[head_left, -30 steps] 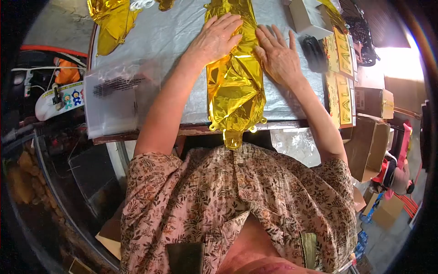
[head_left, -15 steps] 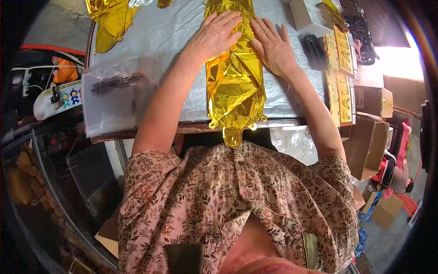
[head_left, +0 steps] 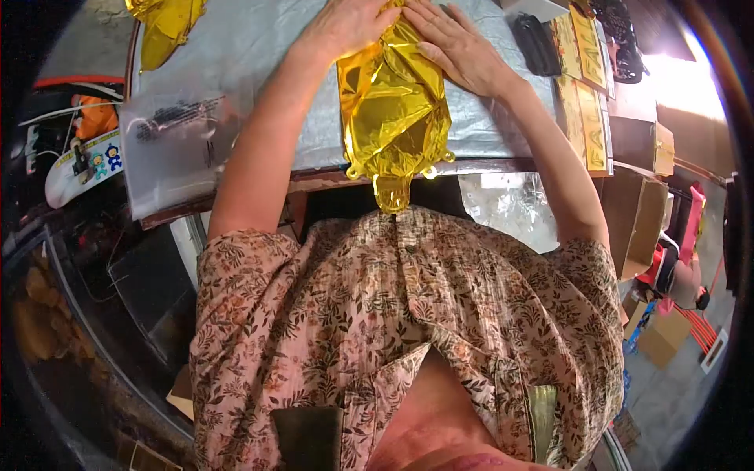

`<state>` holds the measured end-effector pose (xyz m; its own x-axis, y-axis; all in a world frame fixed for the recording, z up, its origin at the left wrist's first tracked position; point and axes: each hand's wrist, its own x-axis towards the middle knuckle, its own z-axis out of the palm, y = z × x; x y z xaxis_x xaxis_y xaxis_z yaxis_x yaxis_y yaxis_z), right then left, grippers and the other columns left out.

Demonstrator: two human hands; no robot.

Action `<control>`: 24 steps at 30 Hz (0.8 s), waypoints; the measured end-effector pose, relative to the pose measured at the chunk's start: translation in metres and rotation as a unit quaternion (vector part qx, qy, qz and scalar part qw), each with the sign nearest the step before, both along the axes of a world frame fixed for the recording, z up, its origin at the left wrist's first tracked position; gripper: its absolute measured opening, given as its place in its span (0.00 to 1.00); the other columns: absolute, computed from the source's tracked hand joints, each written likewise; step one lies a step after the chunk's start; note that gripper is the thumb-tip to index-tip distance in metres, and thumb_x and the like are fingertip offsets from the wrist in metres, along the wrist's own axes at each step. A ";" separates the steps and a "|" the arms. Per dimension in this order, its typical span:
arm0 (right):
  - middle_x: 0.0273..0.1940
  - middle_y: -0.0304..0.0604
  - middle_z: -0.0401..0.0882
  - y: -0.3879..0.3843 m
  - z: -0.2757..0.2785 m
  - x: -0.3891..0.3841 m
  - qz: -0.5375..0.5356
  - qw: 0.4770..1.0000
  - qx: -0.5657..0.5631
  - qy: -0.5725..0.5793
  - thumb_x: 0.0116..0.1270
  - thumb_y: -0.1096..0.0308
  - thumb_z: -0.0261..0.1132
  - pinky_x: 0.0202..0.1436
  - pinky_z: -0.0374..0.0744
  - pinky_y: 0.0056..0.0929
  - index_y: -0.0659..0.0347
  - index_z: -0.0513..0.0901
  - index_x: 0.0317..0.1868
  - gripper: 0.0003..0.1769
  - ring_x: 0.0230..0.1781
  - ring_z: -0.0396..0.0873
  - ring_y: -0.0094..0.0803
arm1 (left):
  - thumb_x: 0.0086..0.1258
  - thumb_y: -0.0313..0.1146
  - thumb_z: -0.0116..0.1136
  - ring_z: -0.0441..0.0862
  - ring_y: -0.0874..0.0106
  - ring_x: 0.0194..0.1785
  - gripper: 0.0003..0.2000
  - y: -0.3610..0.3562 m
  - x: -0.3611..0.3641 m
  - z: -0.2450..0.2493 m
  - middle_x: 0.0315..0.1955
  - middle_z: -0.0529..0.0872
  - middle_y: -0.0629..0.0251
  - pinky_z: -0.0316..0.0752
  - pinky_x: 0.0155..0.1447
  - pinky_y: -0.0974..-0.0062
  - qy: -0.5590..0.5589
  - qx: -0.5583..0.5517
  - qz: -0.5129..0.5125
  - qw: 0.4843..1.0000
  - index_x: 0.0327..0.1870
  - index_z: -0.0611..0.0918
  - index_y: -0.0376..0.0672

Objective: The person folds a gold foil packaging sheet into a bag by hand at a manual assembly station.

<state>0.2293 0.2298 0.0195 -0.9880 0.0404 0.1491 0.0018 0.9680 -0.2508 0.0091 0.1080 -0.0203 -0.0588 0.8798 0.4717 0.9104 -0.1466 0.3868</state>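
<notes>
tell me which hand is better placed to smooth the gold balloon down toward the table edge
Right, probably: the right hand lies flat on the gold balloon, closer to its crumpled near part; the left hand rests farther up, partly out of frame.

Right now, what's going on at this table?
A person has both hands laid flat on a gold foil balloon: left hand on its left side, right hand on its right. The balloon lies on a grey-covered table, its tail hanging over the near edge. Clear plastic bags lie to the left, gold lettered cards to the right.
</notes>
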 end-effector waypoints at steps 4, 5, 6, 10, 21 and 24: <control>0.86 0.46 0.59 -0.009 -0.010 0.034 0.044 0.998 0.040 0.013 0.90 0.53 0.43 0.91 0.46 0.52 0.53 0.58 0.87 0.32 0.87 0.55 0.43 | 0.81 0.39 0.56 0.71 0.52 0.78 0.25 0.002 0.001 0.002 0.73 0.78 0.49 0.63 0.81 0.54 -0.011 -0.005 -0.004 1.000 0.73 0.77 0.35; 0.86 0.46 0.59 -0.013 -0.008 0.043 0.042 0.998 0.038 0.009 0.90 0.53 0.43 0.91 0.46 0.52 0.53 0.58 0.87 0.32 0.87 0.55 0.43 | 0.81 0.39 0.56 0.70 0.52 0.79 0.25 0.001 0.001 0.004 0.73 0.78 0.48 0.63 0.82 0.54 -0.016 -0.017 -0.003 1.000 0.73 0.77 0.35; 0.86 0.45 0.58 -0.016 -0.005 0.051 0.049 0.998 0.040 -0.009 0.90 0.52 0.41 0.91 0.45 0.52 0.52 0.58 0.87 0.32 0.87 0.54 0.42 | 0.81 0.40 0.56 0.70 0.52 0.79 0.25 0.001 0.001 0.004 0.74 0.78 0.48 0.63 0.82 0.54 -0.018 -0.028 -0.001 0.999 0.73 0.77 0.35; 0.87 0.43 0.57 -0.032 0.000 0.079 0.074 0.995 0.032 -0.061 0.90 0.50 0.38 0.92 0.44 0.52 0.51 0.58 0.87 0.32 0.88 0.52 0.40 | 0.81 0.41 0.55 0.70 0.52 0.79 0.26 0.005 0.001 0.001 0.74 0.77 0.47 0.62 0.83 0.55 -0.007 -0.038 0.018 0.999 0.75 0.75 0.35; 0.71 0.48 0.82 -0.039 0.050 0.064 0.035 0.986 -0.164 0.013 0.85 0.59 0.58 0.87 0.62 0.52 0.59 0.83 0.70 0.22 0.80 0.71 0.48 | 0.81 0.40 0.55 0.71 0.51 0.78 0.25 0.003 0.000 0.004 0.72 0.78 0.47 0.63 0.82 0.54 -0.014 -0.006 -0.012 1.000 0.73 0.77 0.36; 0.70 0.48 0.83 -0.027 0.025 0.018 0.107 0.983 -0.145 0.039 0.84 0.60 0.59 0.86 0.64 0.51 0.61 0.83 0.70 0.22 0.78 0.73 0.50 | 0.81 0.40 0.55 0.72 0.52 0.78 0.25 0.005 -0.001 -0.002 0.72 0.79 0.47 0.63 0.82 0.54 -0.009 0.002 -0.012 1.000 0.72 0.77 0.36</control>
